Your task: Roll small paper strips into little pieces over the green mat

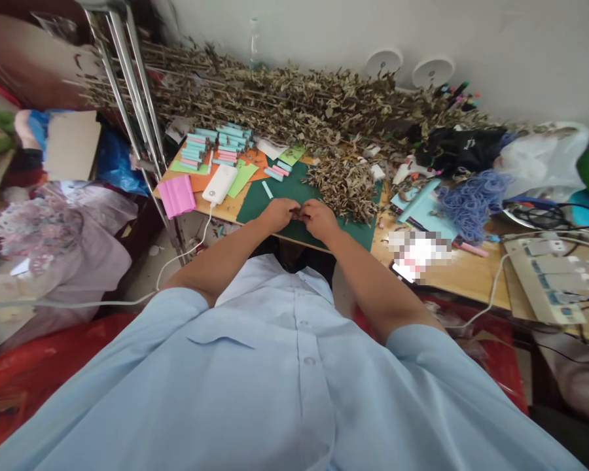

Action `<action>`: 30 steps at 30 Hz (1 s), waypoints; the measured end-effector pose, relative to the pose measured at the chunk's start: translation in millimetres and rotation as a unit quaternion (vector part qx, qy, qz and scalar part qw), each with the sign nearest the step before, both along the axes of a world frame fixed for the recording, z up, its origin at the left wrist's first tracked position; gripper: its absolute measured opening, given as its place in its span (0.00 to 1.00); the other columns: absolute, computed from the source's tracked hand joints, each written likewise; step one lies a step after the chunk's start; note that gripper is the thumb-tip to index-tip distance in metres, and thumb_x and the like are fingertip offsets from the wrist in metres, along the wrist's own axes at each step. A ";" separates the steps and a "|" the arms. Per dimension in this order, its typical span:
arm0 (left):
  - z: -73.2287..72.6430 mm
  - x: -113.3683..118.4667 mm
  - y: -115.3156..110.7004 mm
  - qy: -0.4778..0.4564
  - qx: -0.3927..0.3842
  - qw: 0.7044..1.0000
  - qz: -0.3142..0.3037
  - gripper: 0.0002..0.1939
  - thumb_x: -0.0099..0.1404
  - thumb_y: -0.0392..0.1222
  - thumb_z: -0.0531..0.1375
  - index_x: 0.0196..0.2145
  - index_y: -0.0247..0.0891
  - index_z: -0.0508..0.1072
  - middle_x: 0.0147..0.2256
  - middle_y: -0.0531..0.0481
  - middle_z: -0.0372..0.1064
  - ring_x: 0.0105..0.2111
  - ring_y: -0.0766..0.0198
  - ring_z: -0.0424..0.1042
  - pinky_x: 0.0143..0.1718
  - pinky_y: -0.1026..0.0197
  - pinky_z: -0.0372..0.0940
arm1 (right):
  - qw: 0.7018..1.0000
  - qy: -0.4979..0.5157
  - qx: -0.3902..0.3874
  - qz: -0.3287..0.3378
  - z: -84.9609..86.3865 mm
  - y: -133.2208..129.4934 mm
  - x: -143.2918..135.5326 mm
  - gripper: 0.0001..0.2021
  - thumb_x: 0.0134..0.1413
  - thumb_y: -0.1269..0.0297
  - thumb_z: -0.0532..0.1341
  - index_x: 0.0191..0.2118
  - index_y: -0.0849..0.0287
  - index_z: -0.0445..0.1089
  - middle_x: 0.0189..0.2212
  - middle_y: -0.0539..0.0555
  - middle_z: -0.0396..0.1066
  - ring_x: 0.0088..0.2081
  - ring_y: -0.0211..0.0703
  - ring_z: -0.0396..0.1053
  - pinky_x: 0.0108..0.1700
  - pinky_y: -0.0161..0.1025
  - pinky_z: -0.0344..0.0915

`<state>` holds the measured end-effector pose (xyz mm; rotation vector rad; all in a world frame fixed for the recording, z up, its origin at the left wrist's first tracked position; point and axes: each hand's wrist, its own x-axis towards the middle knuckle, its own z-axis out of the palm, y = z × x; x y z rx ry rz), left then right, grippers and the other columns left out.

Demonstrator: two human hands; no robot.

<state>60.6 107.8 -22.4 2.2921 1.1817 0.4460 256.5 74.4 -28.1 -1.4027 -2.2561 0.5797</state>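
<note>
Cardboard stands at the far left against blue plastic, with a pale, crumpled cloth below it. Next come shiny metal poles, and beside them the wooden table begins, where a bright pink packet hangs slightly over the near edge. Behind the packet, pale blue and pink rolls lie in rows on orange and green paper, and just to the right rests a white power bank with a cable running from its near end. One lone pale blue roll sits on the dark green mat, right behind the left hand. That hand and the right hand meet over the mat's near side, fingers bent in, pinching a small brown bit between their tips; from where I stand it is too small to say what it is. A loose heap of dried leaves lies just beyond the right hand, and long dried stalks stretch along the wall behind. Farther right I see a phone, tangled blue yarn, a white plastic bag and finally a power strip.
</note>
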 end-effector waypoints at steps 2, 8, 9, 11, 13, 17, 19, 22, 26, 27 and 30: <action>3.5 -1.5 7.8 -0.001 -0.031 0.999 0.011 0.10 0.62 0.34 0.61 0.39 0.38 0.82 0.34 0.50 0.78 0.36 0.62 0.73 0.40 0.61 0.65 | 1.000 0.007 -0.006 0.014 0.6 6.8 1.0 0.10 0.61 0.72 0.60 0.39 0.58 0.80 0.43 0.58 0.78 0.48 0.50 0.73 0.53 0.43 0.67; 1.1 -1.2 6.3 0.067 0.039 0.997 -0.020 0.09 0.66 0.36 0.61 0.31 0.36 0.82 0.33 0.44 0.75 0.41 0.56 0.72 0.45 0.57 0.65 | 0.998 -0.022 -0.053 -0.010 6.3 18.1 -2.3 0.12 0.59 0.70 0.64 0.47 0.57 0.81 0.43 0.56 0.80 0.45 0.50 0.74 0.51 0.44 0.68; 0.0 -1.1 1.3 0.085 0.052 0.995 -0.019 0.11 0.68 0.37 0.60 0.32 0.35 0.82 0.34 0.42 0.75 0.42 0.55 0.72 0.46 0.56 0.65 | 0.998 -0.037 -0.056 -0.005 6.9 18.6 -3.0 0.11 0.60 0.70 0.64 0.46 0.56 0.82 0.43 0.56 0.80 0.46 0.50 0.74 0.53 0.44 0.67; -1.3 -1.5 -9.2 0.115 0.077 0.990 -0.020 0.13 0.71 0.39 0.58 0.35 0.32 0.81 0.38 0.38 0.74 0.44 0.53 0.71 0.49 0.53 0.64 | 0.996 -0.061 -0.059 -0.002 7.7 18.3 -4.5 0.11 0.61 0.70 0.63 0.43 0.56 0.83 0.44 0.57 0.80 0.48 0.49 0.74 0.55 0.43 0.66; -1.8 -2.7 -15.4 0.122 0.090 0.988 -0.027 0.12 0.71 0.41 0.59 0.38 0.31 0.81 0.41 0.37 0.74 0.46 0.51 0.70 0.52 0.51 0.63 | 0.995 -0.074 -0.060 -0.016 8.4 16.1 -6.3 0.11 0.62 0.70 0.62 0.43 0.56 0.83 0.44 0.57 0.80 0.48 0.49 0.73 0.56 0.43 0.66; -3.3 -5.3 -9.2 0.119 0.081 0.988 -0.049 0.12 0.72 0.37 0.57 0.38 0.34 0.81 0.41 0.38 0.74 0.46 0.51 0.70 0.52 0.52 0.63 | 0.993 -0.095 -0.063 -0.042 12.8 10.0 -11.5 0.11 0.62 0.71 0.61 0.44 0.58 0.81 0.45 0.58 0.78 0.49 0.51 0.73 0.55 0.44 0.66; -4.6 -6.0 -2.8 0.126 0.093 0.985 -0.071 0.14 0.71 0.33 0.54 0.37 0.33 0.81 0.40 0.38 0.74 0.46 0.51 0.71 0.51 0.53 0.64 | 0.990 -0.114 -0.065 -0.046 16.3 7.4 -15.0 0.11 0.62 0.72 0.60 0.45 0.59 0.80 0.46 0.60 0.77 0.49 0.53 0.72 0.55 0.45 0.66; -5.2 -6.4 2.4 0.130 0.119 0.979 -0.103 0.14 0.68 0.30 0.54 0.39 0.31 0.80 0.40 0.37 0.74 0.47 0.50 0.71 0.53 0.52 0.63 | 0.985 -0.148 -0.070 -0.056 20.3 3.4 -20.3 0.11 0.63 0.72 0.59 0.46 0.61 0.77 0.47 0.64 0.76 0.49 0.56 0.72 0.54 0.47 0.67; -1.9 -5.5 2.8 0.127 0.108 0.983 -0.079 0.14 0.66 0.30 0.54 0.40 0.32 0.81 0.40 0.36 0.74 0.46 0.50 0.72 0.52 0.52 0.64 | 0.984 -0.146 -0.063 -0.083 18.3 -4.0 -24.7 0.10 0.65 0.71 0.56 0.46 0.60 0.74 0.48 0.65 0.75 0.49 0.56 0.72 0.54 0.48 0.66; -0.7 -4.7 2.7 0.128 0.101 0.985 -0.064 0.13 0.66 0.31 0.55 0.39 0.32 0.81 0.39 0.37 0.75 0.45 0.50 0.72 0.51 0.52 0.65 | 0.985 -0.133 -0.057 -0.091 16.7 -5.9 -25.1 0.10 0.66 0.70 0.56 0.46 0.60 0.74 0.48 0.65 0.75 0.49 0.56 0.72 0.54 0.47 0.66; 2.2 -1.6 3.0 0.134 0.083 0.987 -0.025 0.13 0.66 0.33 0.56 0.38 0.35 0.81 0.39 0.38 0.75 0.44 0.51 0.73 0.48 0.53 0.66 | 0.988 -0.089 -0.042 -0.122 11.6 -10.8 -24.3 0.09 0.66 0.69 0.56 0.45 0.60 0.73 0.47 0.63 0.75 0.49 0.54 0.72 0.54 0.46 0.66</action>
